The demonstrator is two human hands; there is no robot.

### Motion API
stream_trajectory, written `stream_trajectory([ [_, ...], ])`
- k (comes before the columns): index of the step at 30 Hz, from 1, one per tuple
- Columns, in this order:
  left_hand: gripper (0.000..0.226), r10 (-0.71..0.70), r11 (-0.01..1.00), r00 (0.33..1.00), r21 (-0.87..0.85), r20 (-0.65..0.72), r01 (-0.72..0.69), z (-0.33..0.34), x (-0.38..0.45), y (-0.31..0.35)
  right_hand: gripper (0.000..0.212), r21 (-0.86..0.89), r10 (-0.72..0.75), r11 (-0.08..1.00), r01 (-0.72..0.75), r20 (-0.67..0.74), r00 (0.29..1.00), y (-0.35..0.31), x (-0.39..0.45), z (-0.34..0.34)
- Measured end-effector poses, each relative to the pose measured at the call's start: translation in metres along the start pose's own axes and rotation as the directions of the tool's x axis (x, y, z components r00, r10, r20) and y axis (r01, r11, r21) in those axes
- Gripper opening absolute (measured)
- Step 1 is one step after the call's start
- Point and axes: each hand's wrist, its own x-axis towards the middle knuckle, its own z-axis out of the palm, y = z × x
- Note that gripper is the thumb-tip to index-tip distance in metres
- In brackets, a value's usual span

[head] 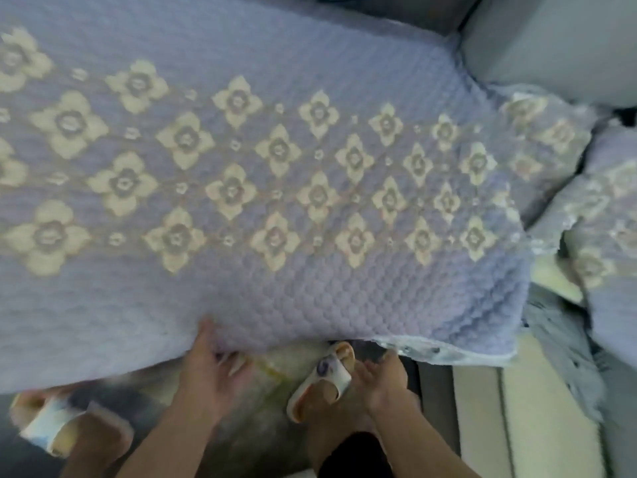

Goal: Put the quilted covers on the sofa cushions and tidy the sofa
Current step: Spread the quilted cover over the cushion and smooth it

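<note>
Lavender quilted cover (pixel 275 174), cream flower pattern, spread flat across the sofa seat cushion, its near edge overhanging the front. Left hand (pixel 210 363) grips that front edge, thumb on top and fingers curled under; right hand (pixel 379 374) hangs just below the edge, fingers loose, grasping nothing. More covered cushions (pixel 606 215) bunched at right.

One large lavender quilted cover (pixel 262 174) with cream flower motifs fills the field from 9 to 1 o'clock. Two more quilted pieces, possibly separate covers, lie crumpled at 3 o'clock (pixel 548 132) (pixel 610 236), though blur obscures their edges. One grey sofa cushion (pixel 551 46) sits at 1 o'clock. Two hands appear at 6 o'clock: left hand (pixel 213 367), right hand (pixel 382 377). Two slippers show, one at 6 o'clock (pixel 327 377) and one at 8 o'clock (pixel 51 426).
</note>
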Motion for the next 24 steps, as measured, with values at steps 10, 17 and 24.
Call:
stream_trajectory([
  [10,0.080,0.126,0.989,0.991,-0.087,0.033,-0.123,0.109,0.037,-0.114,0.058,0.422,0.074,0.873,-0.243,0.379,0.923,-0.068,0.130,-0.036],
  [17,0.083,0.205,0.970,0.967,-0.161,0.148,-0.181,0.142,0.048,-0.112,0.064,0.476,0.028,0.850,-0.226,0.387,0.922,-0.111,0.153,0.019],
  [24,0.097,0.003,0.975,0.964,0.215,-0.265,0.056,0.124,0.030,-0.095,0.046,0.066,0.155,0.983,-0.172,0.200,0.967,-0.137,0.114,-0.022],
])
